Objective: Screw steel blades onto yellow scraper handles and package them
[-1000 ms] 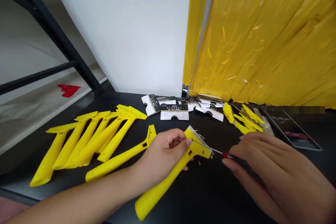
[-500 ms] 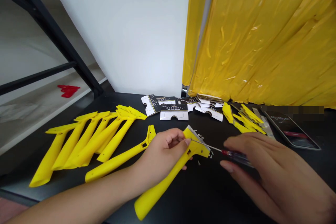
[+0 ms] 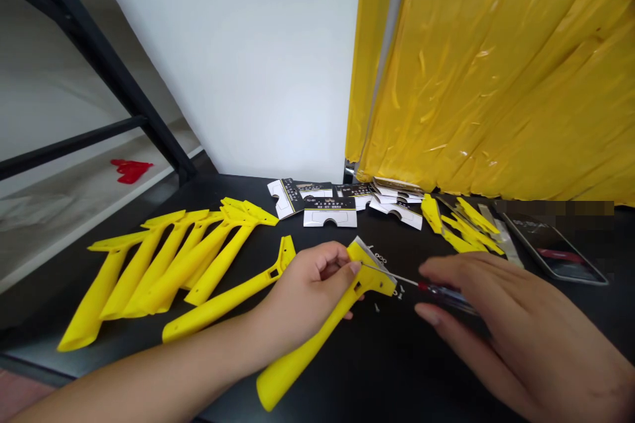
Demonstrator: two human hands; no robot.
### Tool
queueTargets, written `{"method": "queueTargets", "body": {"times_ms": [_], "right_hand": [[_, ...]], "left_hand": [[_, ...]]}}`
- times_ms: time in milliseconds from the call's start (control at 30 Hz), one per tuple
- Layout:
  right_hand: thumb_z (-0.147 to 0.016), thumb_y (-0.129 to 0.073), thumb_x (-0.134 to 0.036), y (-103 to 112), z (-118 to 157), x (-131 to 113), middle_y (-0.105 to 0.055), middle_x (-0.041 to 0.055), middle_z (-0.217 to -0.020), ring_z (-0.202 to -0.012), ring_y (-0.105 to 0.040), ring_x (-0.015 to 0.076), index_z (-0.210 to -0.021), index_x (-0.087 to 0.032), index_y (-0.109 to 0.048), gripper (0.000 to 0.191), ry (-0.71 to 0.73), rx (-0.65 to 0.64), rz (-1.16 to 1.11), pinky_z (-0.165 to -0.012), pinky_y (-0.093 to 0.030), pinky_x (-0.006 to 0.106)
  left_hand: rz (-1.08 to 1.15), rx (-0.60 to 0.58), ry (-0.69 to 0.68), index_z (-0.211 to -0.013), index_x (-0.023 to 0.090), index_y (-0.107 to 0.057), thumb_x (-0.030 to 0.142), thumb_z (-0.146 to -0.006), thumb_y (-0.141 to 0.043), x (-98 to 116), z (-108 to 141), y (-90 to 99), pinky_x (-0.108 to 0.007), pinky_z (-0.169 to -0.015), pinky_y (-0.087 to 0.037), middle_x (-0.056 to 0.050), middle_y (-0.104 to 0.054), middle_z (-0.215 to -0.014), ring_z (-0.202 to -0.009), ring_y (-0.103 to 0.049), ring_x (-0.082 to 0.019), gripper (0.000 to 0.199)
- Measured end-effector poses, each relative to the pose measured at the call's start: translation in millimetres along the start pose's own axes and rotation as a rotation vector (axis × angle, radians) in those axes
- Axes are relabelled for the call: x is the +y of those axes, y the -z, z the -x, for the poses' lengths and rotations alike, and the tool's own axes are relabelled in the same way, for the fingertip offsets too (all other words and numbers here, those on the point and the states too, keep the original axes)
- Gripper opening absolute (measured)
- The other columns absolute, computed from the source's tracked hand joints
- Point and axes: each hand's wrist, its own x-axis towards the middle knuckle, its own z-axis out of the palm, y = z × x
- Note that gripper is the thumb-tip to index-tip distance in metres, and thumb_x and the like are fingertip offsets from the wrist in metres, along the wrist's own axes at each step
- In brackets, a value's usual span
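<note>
My left hand is closed around the head end of a yellow scraper, thumb and fingertips pinched near one screw hole. A metal blade edge shows along the scraper's far side. In my right hand lies a screwdriver with a clear and red handle, its thumb and forefinger a little apart around it. The thin shaft reaches left, and its tip meets the scraper head beside my left thumb. Small screws and washers lie close to the head.
Several yellow handles lie at left, with another handle beside my left forearm. Printed cards are spread at the back. Toward the right are yellow flat pieces and a phone. A white panel and yellow-wrapped stack stand behind.
My right-hand fingers have shifted slightly around the screwdriver handle. The tip stays at the same spot on the scraper, and my left hand keeps its grip.
</note>
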Motion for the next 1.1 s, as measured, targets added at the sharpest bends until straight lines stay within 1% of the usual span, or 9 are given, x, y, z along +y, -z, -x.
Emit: {"method": "queueTargets", "body": {"times_ms": [67, 200, 333, 467, 600, 733, 867, 1000, 1100], "right_hand": [[-0.110, -0.053, -0.028, -0.2, 1.2, -0.2, -0.074, 0.0100, -0.104, -0.088, -0.073, 0.0256, -0.123, -0.017, -0.058, 0.018, -0.022, 0.002, -0.010, -0.076, -0.053, 0.040], [-0.109, -0.052, -0.022, -1.2, 1.4, -0.4, -0.068, 0.0030, -0.083, -0.069, -0.066, 0.0215, -0.104, -0.022, -0.057, 0.007, -0.003, -0.040, -0.057, -0.064, -0.049, 0.036], [-0.110, -0.052, -0.028, -1.9, 0.8, -0.2, -0.071, 0.0077, -0.096, -0.080, -0.070, 0.0236, -0.116, -0.019, -0.057, 0.012, -0.018, 0.019, -0.017, -0.070, -0.052, 0.038], [-0.110, -0.051, -0.024, -1.3, 0.5, 0.0, -0.067, 0.0026, -0.083, -0.070, -0.067, 0.0212, -0.105, -0.022, -0.056, 0.007, -0.018, -0.047, -0.045, -0.063, -0.049, 0.036], [-0.110, -0.051, -0.025, -1.3, -0.6, 0.9, -0.072, 0.0076, -0.101, -0.085, -0.072, 0.0236, -0.123, -0.017, -0.057, 0.016, -0.022, -0.034, -0.047, -0.075, -0.053, 0.039], [-0.111, -0.049, -0.023, -1.8, -0.9, 0.2, -0.068, 0.0029, -0.085, -0.071, -0.068, 0.0218, -0.106, -0.021, -0.058, 0.010, -0.001, -0.075, -0.041, -0.066, -0.049, 0.038], [-0.110, -0.051, -0.028, -1.9, 1.2, -1.4, -0.073, 0.0093, -0.102, -0.084, -0.072, 0.0242, -0.123, -0.017, -0.057, 0.018, -0.042, -0.017, -0.027, -0.072, -0.054, 0.039], [-0.110, -0.049, -0.024, -1.4, 2.2, -1.5, -0.066, 0.0021, -0.080, -0.064, -0.065, 0.0204, -0.102, -0.022, -0.055, 0.010, -0.024, -0.058, -0.047, -0.057, -0.048, 0.035], [-0.110, -0.051, -0.030, -1.2, 3.1, -0.3, -0.072, 0.0077, -0.094, -0.079, -0.072, 0.0245, -0.113, -0.020, -0.057, 0.013, -0.033, -0.007, -0.010, -0.066, -0.053, 0.038]], "left_hand": [[0.010, -0.006, 0.002, -0.088, 0.021, -0.063, 0.052, -0.095, -0.071, -0.7, -0.1, -0.1, -0.029, -0.062, -0.061, -0.001, -0.070, -0.080, -0.073, -0.069, -0.018, 0.032], [-0.019, 0.000, -0.002, -0.087, 0.021, -0.062, 0.053, -0.095, -0.070, -0.4, 0.9, -0.3, -0.029, -0.060, -0.059, -0.001, -0.070, -0.079, -0.068, -0.066, -0.016, 0.034], [-0.018, 0.007, -0.006, -0.087, 0.021, -0.062, 0.053, -0.095, -0.070, 0.0, 2.0, -0.5, -0.030, -0.061, -0.060, -0.001, -0.069, -0.080, -0.069, -0.066, -0.017, 0.034], [-0.025, 0.002, -0.003, -0.087, 0.021, -0.063, 0.051, -0.096, -0.069, -0.8, 1.3, 0.1, -0.029, -0.061, -0.060, -0.001, -0.069, -0.080, -0.068, -0.066, -0.016, 0.032], [0.005, 0.003, -0.012, -0.088, 0.021, -0.063, 0.051, -0.095, -0.071, -1.4, -0.5, 0.5, -0.029, -0.061, -0.060, -0.001, -0.069, -0.080, -0.071, -0.067, -0.017, 0.032], [0.003, 0.003, -0.012, -0.087, 0.021, -0.063, 0.054, -0.094, -0.072, -0.3, -1.1, 0.2, -0.028, -0.060, -0.059, -0.001, -0.069, -0.080, -0.068, -0.067, -0.016, 0.035], [-0.007, 0.006, -0.018, -0.087, 0.021, -0.063, 0.052, -0.095, -0.070, 0.4, -0.7, 0.1, -0.027, -0.060, -0.059, -0.001, -0.069, -0.079, -0.067, -0.066, -0.016, 0.032], [-0.027, 0.011, -0.022, -0.085, 0.021, -0.061, 0.051, -0.096, -0.069, -0.1, 0.5, -0.1, -0.027, -0.060, -0.060, 0.000, -0.069, -0.078, -0.067, -0.065, -0.015, 0.032], [-0.014, 0.008, -0.019, -0.086, 0.021, -0.061, 0.050, -0.096, -0.069, -0.3, 1.2, -0.4, -0.028, -0.061, -0.061, 0.000, -0.068, -0.078, -0.070, -0.066, -0.016, 0.031]]}}
